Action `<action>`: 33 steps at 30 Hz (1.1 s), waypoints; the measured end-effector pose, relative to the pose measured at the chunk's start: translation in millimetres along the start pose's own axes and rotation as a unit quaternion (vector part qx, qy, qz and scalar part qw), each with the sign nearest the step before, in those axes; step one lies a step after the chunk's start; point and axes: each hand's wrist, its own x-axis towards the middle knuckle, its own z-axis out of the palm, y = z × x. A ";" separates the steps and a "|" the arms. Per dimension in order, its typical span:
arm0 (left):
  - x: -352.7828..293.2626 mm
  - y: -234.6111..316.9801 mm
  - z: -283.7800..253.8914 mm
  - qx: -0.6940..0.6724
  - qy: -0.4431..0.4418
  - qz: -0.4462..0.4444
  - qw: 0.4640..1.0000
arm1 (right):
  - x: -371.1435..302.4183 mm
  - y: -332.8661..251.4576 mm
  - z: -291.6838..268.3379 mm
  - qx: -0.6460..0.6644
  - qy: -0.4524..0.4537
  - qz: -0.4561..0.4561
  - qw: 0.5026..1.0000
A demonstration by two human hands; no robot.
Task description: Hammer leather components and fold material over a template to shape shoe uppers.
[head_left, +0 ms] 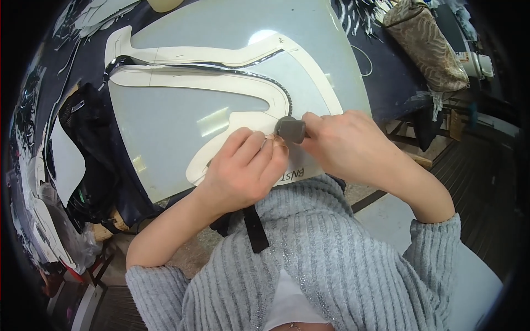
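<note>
A white, branching flat pattern piece (182,81) lies on a translucent pale board (160,121). Along its inner edge runs a glossy black strip (204,65), its loose end curling at the far left. My right hand (345,143) is closed around what looks like a small hammer (291,130), whose dark grey head is over the near end of the strip. Most of its handle is hidden. Beside it, my left hand (245,165) is closed with bent fingers at the white piece's near arm. Its fingertips are partly covered, so what they pinch does not show.
A patterned brown pouch (425,47) and a white container (475,64) are at the far right. White scraps (105,16) lie at the far left. A black bag (88,143) hangs by the board's left side. The board's near edge reaches my sweater.
</note>
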 end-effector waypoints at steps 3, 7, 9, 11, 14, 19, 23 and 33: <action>0.7 -1.0 1.8 0.009 0.006 0.004 1.000 | 1.7 0.1 -4.1 -0.007 0.011 -0.013 1.000; -2.0 -0.1 2.6 0.013 0.017 0.006 1.000 | -3.8 -2.9 1.3 0.007 0.002 0.026 1.000; -2.4 -0.2 1.9 0.011 0.014 0.005 1.000 | -5.7 -1.1 2.8 0.019 -0.012 0.038 0.999; -1.1 -1.0 2.8 0.007 0.013 0.004 1.000 | -7.7 0.7 2.4 0.023 0.051 0.018 0.998; 1.5 -3.2 2.0 0.016 0.015 0.021 1.000 | -12.5 0.4 8.8 0.014 0.013 0.036 0.999; 2.8 -2.2 -2.5 -0.040 0.003 -0.019 0.999 | -14.9 1.5 7.9 0.023 0.021 0.032 0.999; -6.7 -6.4 -5.5 -0.217 0.019 -0.154 0.964 | -17.1 5.7 13.5 0.039 0.034 0.027 0.998; -11.6 -1.0 -8.1 -0.134 -0.020 -0.153 0.979 | -16.5 10.5 16.4 0.057 0.052 0.020 0.997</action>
